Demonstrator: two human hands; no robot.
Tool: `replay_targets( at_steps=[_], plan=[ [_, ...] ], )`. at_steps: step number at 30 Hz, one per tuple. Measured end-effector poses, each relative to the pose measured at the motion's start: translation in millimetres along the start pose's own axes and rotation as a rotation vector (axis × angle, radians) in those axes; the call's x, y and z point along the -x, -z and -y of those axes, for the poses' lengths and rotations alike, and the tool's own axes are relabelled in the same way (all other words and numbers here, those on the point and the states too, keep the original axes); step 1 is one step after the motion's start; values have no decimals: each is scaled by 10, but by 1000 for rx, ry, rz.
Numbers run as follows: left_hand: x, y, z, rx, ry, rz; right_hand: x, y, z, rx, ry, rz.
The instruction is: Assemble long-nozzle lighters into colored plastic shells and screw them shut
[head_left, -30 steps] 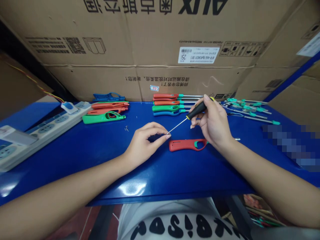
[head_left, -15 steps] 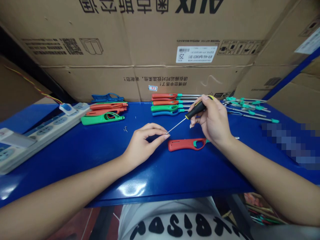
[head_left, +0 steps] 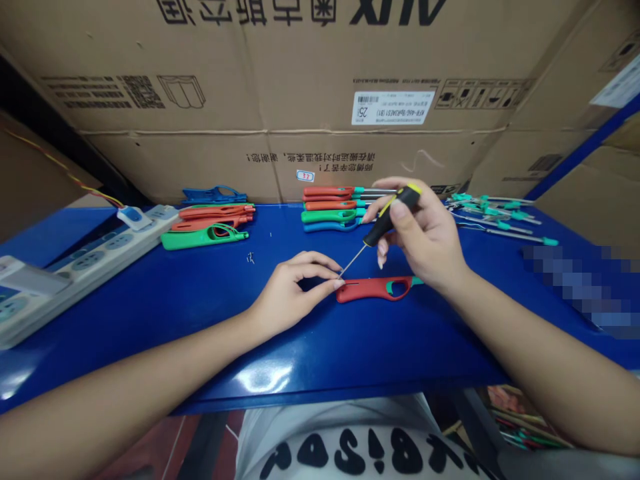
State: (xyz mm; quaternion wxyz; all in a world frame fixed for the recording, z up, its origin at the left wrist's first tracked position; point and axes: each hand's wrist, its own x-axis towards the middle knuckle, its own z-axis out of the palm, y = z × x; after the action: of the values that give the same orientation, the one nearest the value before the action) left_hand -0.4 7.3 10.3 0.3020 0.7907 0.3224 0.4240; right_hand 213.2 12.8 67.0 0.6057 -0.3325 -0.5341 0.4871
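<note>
Head view shows the blue counter (head_left: 150,300) before you; it looks flat and firm, so let it carry the pressure of your work. Near its middle lies the red lighter (head_left: 367,290), on its side, the handle end toward your left and its far part hidden behind your right arm. This body should be steadied before any hard pressing, because smooth plastic can slide or turn. Your right grip (head_left: 433,233) is wrapped around the handle of the screwdriver (head_left: 376,232), which leans well away from vertical. For a good drive, in my judgement, the shaft must stand straighter, with force along its line. Your left grip (head_left: 290,287) has thumb and forefinger close together at the screwdriver's tip, just beside the lighter's end; I cannot tell if they pinch the tip, a tiny part, or nothing. These fingertips should guide only lightly, then leave the path of the tip. Smallest are the loose metal pieces (head_left: 251,257), probably screws, beyond your left grip; be careful not to sweep them away.
</note>
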Motion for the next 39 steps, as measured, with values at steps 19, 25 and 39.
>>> replay_targets(
  at_steps=[19, 25, 39],
  plan=[
    [39, -38, 40, -172, -47, 235, 169, -28, -104, 379, 303, 7],
    [41, -34, 49, -209, -80, 261, 97, 78, -227, 628, 623, 150],
    [41, -35, 64, -208, -114, 266, 99, 79, -255, 684, 668, 172]
  ],
)
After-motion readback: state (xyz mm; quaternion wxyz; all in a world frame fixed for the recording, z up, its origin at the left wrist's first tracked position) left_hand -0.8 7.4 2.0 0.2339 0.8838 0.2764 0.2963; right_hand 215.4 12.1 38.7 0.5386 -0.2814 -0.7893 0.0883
